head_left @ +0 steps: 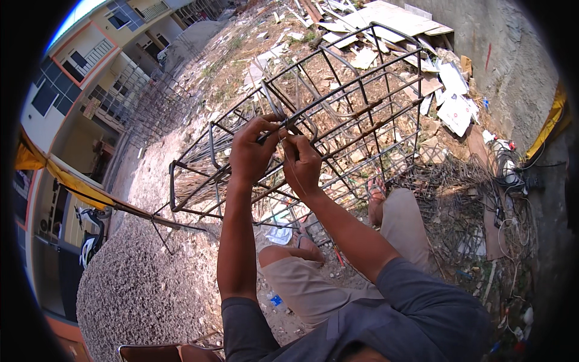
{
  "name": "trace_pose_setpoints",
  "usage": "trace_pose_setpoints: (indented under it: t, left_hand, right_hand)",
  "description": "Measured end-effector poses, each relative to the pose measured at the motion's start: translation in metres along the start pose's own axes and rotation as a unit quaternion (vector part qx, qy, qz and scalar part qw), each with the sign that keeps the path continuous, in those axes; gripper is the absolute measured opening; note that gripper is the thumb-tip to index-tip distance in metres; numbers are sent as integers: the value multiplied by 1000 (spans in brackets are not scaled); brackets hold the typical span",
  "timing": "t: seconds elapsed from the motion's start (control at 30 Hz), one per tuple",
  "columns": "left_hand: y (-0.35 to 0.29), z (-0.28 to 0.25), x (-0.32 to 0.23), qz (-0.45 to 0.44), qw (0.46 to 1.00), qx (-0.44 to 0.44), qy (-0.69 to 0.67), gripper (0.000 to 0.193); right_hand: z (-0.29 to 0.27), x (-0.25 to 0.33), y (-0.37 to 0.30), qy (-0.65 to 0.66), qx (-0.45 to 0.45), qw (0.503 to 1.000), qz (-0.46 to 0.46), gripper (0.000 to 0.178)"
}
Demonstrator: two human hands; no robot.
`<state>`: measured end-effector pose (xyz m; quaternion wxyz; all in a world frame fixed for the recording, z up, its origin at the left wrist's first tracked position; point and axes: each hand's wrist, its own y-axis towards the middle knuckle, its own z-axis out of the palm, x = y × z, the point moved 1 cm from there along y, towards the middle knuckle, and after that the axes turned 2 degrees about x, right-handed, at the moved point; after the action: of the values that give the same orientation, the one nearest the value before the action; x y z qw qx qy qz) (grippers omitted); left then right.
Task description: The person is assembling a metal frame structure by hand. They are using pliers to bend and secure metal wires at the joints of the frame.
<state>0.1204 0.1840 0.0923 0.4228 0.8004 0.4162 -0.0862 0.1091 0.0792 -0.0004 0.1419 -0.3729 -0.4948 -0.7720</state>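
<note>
A long rebar cage [362, 81] of dark steel bars and rectangular stirrups stretches across the middle, in front of my knees. My left hand [252, 148] is closed at a crossing of its bars, fingertips curled over the upper bar. Close beside it, my right hand [303, 166] pinches a thin tie wire [294, 158] just under the same joint. One strand of that wire trails back over the right hand toward the wrist. The fingers hide most of the joint, so how the wire passes round the bars cannot be seen.
A gravel heap [139, 283] rises at left. Broken white boards [392, 21] lie at the far side, near a concrete wall [500, 66]. Tangled wire and cables [506, 181] cover the ground at right. Loose rods [199, 187] lie under the cage; a yellow tarp [78, 187] hangs at left.
</note>
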Motion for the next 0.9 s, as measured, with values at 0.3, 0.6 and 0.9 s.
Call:
trace_pose_setpoints:
  t: [0.3,0.6,0.9]
  left_hand:
    - [-3,12,-10,31,989,-73,124,27]
    - [-11,16,-15,66,974,-106,187,29]
    - [-8,19,-8,76,969,-120,204,29]
  right_hand:
    - [-3,5,11,-112,26,993,-1,12]
    - [-37,-11,36,-248,67,964,-73,43]
    - [-16,-39,45,-257,157,942,-146,19]
